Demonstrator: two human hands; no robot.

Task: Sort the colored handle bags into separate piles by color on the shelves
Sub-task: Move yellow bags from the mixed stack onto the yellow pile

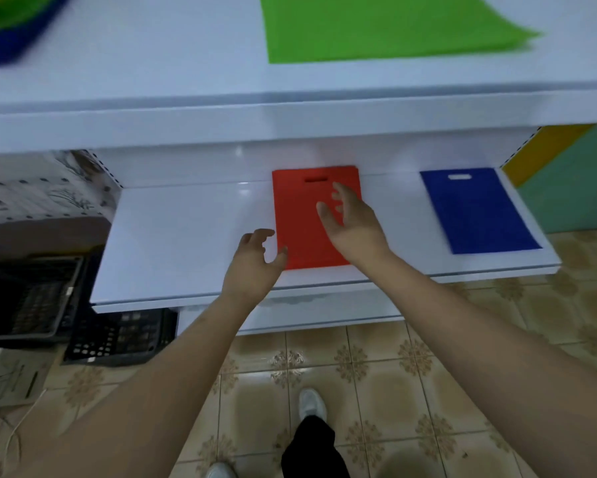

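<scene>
Fingers of our left hand [255, 260] curled loosely at the lower left corner of the flat red fabric handle bag [307, 219], gripping nothing. Our right hand [350, 224] hovered over that bag, fingers spread, arm outstretched. It lay on the white lower shelf [186, 236], well apart from a flat blue handle bag [480, 212].
</scene>
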